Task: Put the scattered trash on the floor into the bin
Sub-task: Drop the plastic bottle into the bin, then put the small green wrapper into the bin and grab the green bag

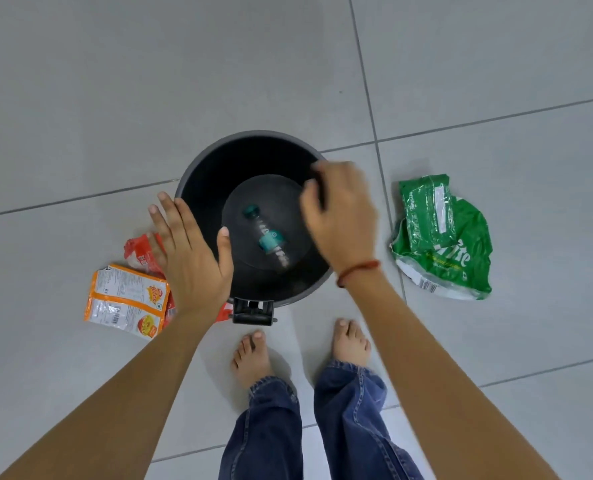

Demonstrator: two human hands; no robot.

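Standing barefoot on the grey tiled floor [80, 81], you have your jeans [343, 420] and both feet [251, 355] nearest the camera, toes just short of the bin's pedal [253, 311]. Your two forearms reach forward over the round black bin [201, 174], which stands open right in front of your feet.

Your left hand [191, 258] hovers over the bin's left rim, palm down, fingers [168, 216] spread and straight, holding nothing. Your right hand [340, 216] hangs above the bin's right side, blurred, its fingers curled loosely downward; you seem to grip nothing, though the blur makes that hard to settle. A red thread [357, 271] circles that wrist.

Down on the bin's dark bottom lies a clear plastic bottle [267, 237] with a teal cap and teal label, lying slantwise.

On the floor to the left of the bin, an orange snack packet [125, 299] lies flat, printed side up with a barcode showing. Partly under your left hand, a crumpled red wrapper [139, 251] lies touching it. To the right of the bin, apart from it, a crumpled green plastic wrapper [440, 237] with white lettering lies on the tiles.
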